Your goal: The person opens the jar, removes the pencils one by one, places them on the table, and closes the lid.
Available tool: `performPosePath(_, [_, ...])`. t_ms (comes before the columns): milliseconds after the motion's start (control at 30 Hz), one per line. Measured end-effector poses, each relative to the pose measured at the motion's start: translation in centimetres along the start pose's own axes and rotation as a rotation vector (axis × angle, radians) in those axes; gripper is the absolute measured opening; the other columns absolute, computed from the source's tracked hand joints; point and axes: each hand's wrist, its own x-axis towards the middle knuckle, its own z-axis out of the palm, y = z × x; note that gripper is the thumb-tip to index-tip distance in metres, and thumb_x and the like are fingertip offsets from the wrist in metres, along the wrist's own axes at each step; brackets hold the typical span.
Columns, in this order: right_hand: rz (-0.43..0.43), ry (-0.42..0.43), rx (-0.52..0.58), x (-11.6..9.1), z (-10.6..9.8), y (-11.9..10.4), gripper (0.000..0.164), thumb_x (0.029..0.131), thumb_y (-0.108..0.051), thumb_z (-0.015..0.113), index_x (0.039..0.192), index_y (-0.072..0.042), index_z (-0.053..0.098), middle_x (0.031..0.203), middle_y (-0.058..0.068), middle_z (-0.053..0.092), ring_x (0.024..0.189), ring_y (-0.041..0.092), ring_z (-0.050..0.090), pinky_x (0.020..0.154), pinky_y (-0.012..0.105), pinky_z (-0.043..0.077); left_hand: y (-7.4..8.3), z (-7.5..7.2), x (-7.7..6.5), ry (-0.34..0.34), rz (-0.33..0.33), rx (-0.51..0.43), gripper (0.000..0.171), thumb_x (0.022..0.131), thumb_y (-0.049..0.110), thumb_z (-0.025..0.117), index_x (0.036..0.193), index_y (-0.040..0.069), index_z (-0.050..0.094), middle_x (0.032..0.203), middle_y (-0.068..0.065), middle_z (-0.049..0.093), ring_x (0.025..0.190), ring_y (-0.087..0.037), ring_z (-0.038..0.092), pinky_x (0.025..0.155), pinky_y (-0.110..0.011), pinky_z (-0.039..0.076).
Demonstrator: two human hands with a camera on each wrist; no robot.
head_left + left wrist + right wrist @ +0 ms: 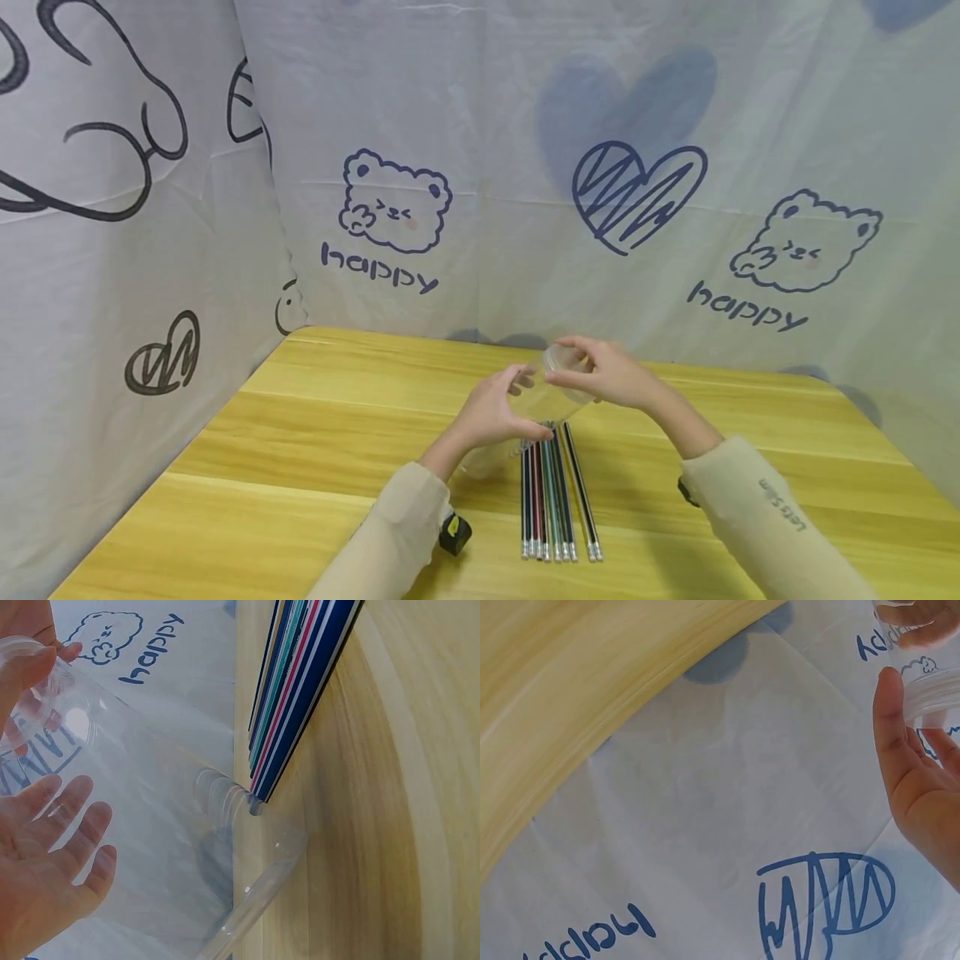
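Observation:
Both hands hold a long clear plastic jar (540, 406), tilted over the table. Its ridged end points up to the right, its other end down to the left. In the head view my left hand (487, 412) wraps the middle of the jar, thumb on the near side. The left wrist view shows that hand's fingers (79, 825) spread against the clear wall. Around the ridged upper end curls my right hand (615, 373), thumb and fingers on opposite sides. Several striped pencils (551, 504) lie side by side under and in front of the jar, their metal ends toward me.
The wood-grain table (322, 433) runs back to a white cloth (495, 267) printed with bears and hearts. Another cloth side (217, 275) closes off the left. A small black device (454, 533) sits at the left wrist.

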Motion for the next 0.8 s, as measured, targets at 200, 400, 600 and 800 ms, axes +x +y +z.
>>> performPosePath(200, [-0.048,0.011,-0.085,0.0,0.0,0.2,0.065,0.09,-0.046,0.046,0.136,-0.002,0.032,0.117,0.02,0.051,0.09,0.026,0.055,0.069,0.039,0.048,0.1,-0.1,-0.1,0.007,0.004,0.001,0.084,0.058,0.038,0.079,0.128,0.01,0.043,0.116,-0.007,0.054,0.1,-0.022,0.051,0.08,-0.035,0.043])
performPosePath(400, [-0.192,-0.003,0.062,-0.3,-0.7,0.9,0.054,0.093,-0.027,0.046,0.139,-0.006,0.028,0.139,0.016,0.03,0.117,0.035,0.035,0.088,0.054,0.034,0.1,-0.1,-0.1,0.009,-0.01,-0.001,0.085,0.057,0.039,0.08,0.128,0.01,0.043,0.116,-0.006,0.054,0.101,-0.022,0.051,0.08,-0.036,0.043])
performPosePath(600, [-0.27,-0.082,0.084,-0.5,-1.3,0.8,0.06,0.083,-0.017,0.057,0.137,-0.008,0.034,0.14,0.014,0.029,0.12,0.034,0.033,0.091,0.056,0.031,0.1,-0.2,-0.1,0.018,-0.012,-0.01,0.085,0.057,0.036,0.08,0.128,0.009,0.043,0.116,-0.005,0.054,0.101,-0.022,0.051,0.081,-0.036,0.043])
performPosePath(800, [-0.243,-0.096,0.047,-0.3,-1.2,0.7,0.06,0.081,-0.018,0.061,0.135,-0.008,0.037,0.132,0.014,0.039,0.108,0.029,0.042,0.081,0.044,0.043,0.0,-0.3,-0.2,0.015,-0.004,-0.019,0.085,0.057,0.036,0.08,0.127,0.008,0.043,0.116,-0.007,0.054,0.101,-0.023,0.051,0.08,-0.036,0.043])
